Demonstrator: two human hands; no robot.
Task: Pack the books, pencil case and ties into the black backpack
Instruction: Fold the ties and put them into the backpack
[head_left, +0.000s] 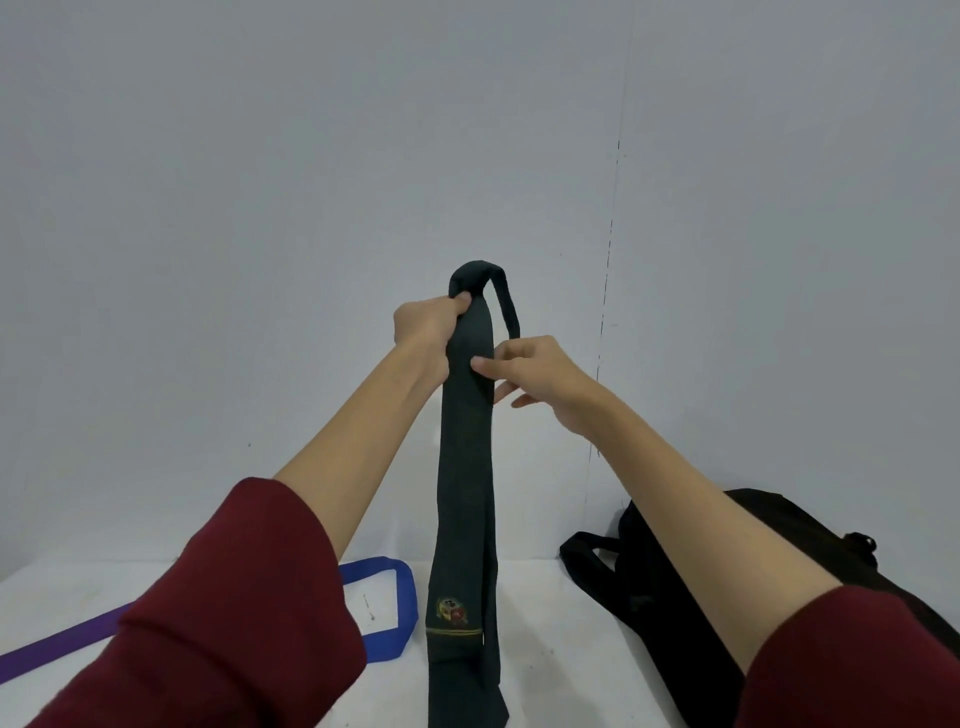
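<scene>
- Dark green tie (466, 467) hangs straight down in the air in front of the grey wall (260, 182); its top is folded over into a loop, and its wide end with a small crest reaches down over the white table (561, 665).
- Left hand (423, 325) grips the tie just under the loop, on the tie's left edge, with the fingers curled round the cloth.
- Right hand (535, 374) is on the tie's right side, a little lower than the left hand; its thumb and fingers pinch the right edge of the tie, and the narrow tail of the loop comes down to this hand.
- Both forearms are bare, with dark red sleeves (223, 613) pushed up.
- Black backpack (691, 597) lies on the table to the right of the tie, partly hidden by the right arm; its straps point toward the tie but stay apart from it.
- Blue tie (400, 608) curves on the table just left of the green tie, and a purple tie (57, 644) runs further left to the picture edge.
- Between the green tie's lower end and the backpack is open white table.
</scene>
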